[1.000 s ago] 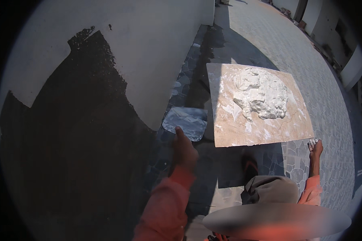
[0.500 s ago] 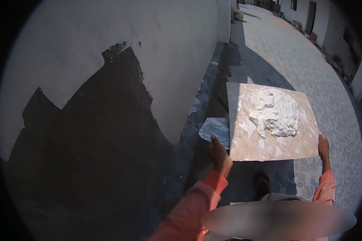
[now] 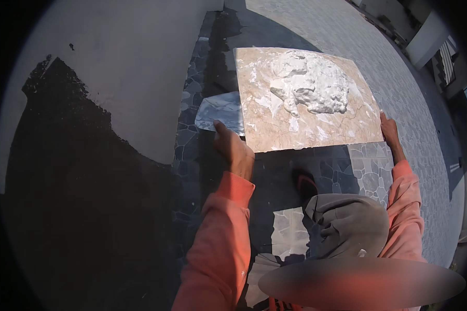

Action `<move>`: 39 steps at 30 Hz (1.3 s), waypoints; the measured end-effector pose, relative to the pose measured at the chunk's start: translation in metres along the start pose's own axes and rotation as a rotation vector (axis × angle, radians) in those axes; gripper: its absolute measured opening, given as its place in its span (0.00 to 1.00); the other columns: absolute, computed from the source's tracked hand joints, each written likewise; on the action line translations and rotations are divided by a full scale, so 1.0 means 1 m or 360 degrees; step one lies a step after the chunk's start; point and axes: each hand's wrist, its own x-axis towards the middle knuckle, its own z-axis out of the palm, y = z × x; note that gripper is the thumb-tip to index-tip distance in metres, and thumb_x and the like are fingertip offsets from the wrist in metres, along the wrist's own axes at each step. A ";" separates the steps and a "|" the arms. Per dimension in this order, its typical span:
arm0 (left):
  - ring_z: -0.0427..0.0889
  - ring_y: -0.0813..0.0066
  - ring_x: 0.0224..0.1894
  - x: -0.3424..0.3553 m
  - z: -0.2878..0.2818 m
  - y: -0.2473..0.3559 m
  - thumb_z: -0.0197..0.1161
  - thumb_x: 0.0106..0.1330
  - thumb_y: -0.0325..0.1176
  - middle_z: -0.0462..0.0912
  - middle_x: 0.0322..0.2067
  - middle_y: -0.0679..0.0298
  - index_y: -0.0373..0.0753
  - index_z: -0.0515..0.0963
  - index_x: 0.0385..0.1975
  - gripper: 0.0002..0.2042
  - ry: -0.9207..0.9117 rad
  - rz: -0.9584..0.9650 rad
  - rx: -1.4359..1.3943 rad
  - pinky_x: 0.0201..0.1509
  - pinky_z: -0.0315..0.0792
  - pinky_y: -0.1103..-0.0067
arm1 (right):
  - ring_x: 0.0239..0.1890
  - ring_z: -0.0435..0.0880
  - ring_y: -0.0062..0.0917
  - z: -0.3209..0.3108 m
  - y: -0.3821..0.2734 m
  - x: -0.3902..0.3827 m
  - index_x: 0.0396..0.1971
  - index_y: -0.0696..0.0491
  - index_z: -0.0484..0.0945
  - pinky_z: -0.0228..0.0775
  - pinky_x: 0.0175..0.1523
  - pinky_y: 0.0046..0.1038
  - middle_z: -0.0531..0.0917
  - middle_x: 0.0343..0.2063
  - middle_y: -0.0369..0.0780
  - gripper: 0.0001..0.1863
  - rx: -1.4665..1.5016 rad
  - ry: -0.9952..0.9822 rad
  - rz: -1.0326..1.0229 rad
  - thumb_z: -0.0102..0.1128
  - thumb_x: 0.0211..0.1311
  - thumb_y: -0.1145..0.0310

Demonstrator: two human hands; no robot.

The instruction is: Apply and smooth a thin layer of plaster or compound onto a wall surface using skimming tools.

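Note:
A square beige marbled board (image 3: 262, 129) carries a thick mound of white paste (image 3: 319, 88) and white smears. My left hand (image 3: 232, 150) grips a smaller blue-grey marbled plate (image 3: 215, 109) with the thumb on top, right beside the board's near left corner; whether its hidden fingers also hold the board I cannot tell. My right hand (image 3: 389, 129) is closed on the board's right edge.
A grey wall (image 3: 140, 93) with a large dark irregular patch (image 3: 67, 171) stands on my left. Stone-patterned paving (image 3: 420, 155) runs alongside. My sandalled foot (image 3: 304, 181) is below the board. Buildings with pillars (image 3: 428, 36) line the far right.
The board and both hands have risen in the picture since the earlier frames. My left hand with the small plate has come against the board's left side; the view has shifted.

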 end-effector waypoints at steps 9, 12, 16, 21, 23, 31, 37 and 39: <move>0.76 0.64 0.45 -0.010 -0.001 0.005 0.46 0.72 0.44 0.76 0.46 0.44 0.17 0.68 0.50 0.27 -0.0011 0.0018 -0.0006 0.52 0.67 0.73 | 0.31 0.81 0.47 -0.023 0.041 0.012 0.26 0.66 0.79 0.69 0.40 0.41 0.80 0.24 0.58 0.31 -0.0316 0.0014 -0.0110 0.45 0.63 0.47; 0.77 0.60 0.45 -0.002 -0.016 0.013 0.44 0.72 0.45 0.77 0.45 0.42 0.17 0.69 0.49 0.27 0.0208 0.0109 0.0121 0.51 0.68 0.70 | 0.42 0.80 0.51 -0.035 0.021 -0.020 0.37 0.66 0.76 0.69 0.45 0.42 0.79 0.36 0.61 0.25 -0.0713 0.0026 -0.0267 0.48 0.62 0.54; 0.77 0.58 0.48 0.022 -0.045 0.055 0.42 0.72 0.48 0.76 0.47 0.46 0.20 0.68 0.51 0.29 0.0060 0.0206 -0.0117 0.53 0.68 0.72 | 0.41 0.81 0.41 -0.052 -0.075 -0.084 0.38 0.67 0.73 0.71 0.45 0.38 0.79 0.36 0.55 0.21 -0.0244 0.0115 -0.0594 0.51 0.63 0.60; 0.69 0.63 0.58 -0.012 -0.078 0.105 0.47 0.72 0.45 0.68 0.56 0.55 0.30 0.63 0.58 0.25 -0.0378 0.0109 -0.0635 0.62 0.63 0.67 | 0.33 0.77 0.19 -0.044 -0.207 -0.198 0.40 0.63 0.74 0.73 0.36 0.21 0.80 0.32 0.40 0.14 0.0794 -0.0724 -0.0790 0.47 0.69 0.66; 0.70 0.63 0.58 -0.021 -0.079 0.108 0.50 0.71 0.42 0.69 0.56 0.56 0.32 0.63 0.59 0.23 -0.0748 -0.0031 -0.0850 0.62 0.63 0.69 | 0.28 0.77 0.19 -0.020 -0.233 -0.212 0.40 0.63 0.74 0.73 0.35 0.22 0.80 0.31 0.40 0.14 0.0793 -0.0986 -0.0848 0.49 0.68 0.66; 0.71 0.65 0.57 -0.029 -0.099 0.125 0.52 0.71 0.41 0.71 0.54 0.56 0.28 0.63 0.57 0.23 -0.1015 -0.0044 -0.0828 0.60 0.65 0.71 | 0.34 0.81 0.24 -0.077 -0.323 -0.306 0.40 0.61 0.74 0.76 0.36 0.23 0.80 0.35 0.43 0.08 0.0503 -0.0991 -0.1810 0.55 0.61 0.76; 0.73 0.65 0.55 -0.019 -0.123 0.128 0.52 0.70 0.42 0.72 0.53 0.55 0.28 0.66 0.55 0.23 -0.0886 -0.0023 -0.0778 0.58 0.68 0.72 | 0.39 0.83 0.29 -0.183 -0.377 -0.366 0.47 0.57 0.74 0.76 0.37 0.24 0.80 0.42 0.44 0.12 0.0495 0.0351 -0.2629 0.49 0.66 0.76; 0.73 0.65 0.55 -0.020 -0.126 0.123 0.52 0.70 0.43 0.72 0.53 0.56 0.28 0.66 0.55 0.24 -0.0785 0.0002 -0.0808 0.57 0.68 0.72 | 0.45 0.82 0.27 -0.189 -0.374 -0.355 0.54 0.57 0.71 0.77 0.43 0.26 0.76 0.52 0.46 0.17 0.0453 0.0480 -0.2478 0.39 0.72 0.68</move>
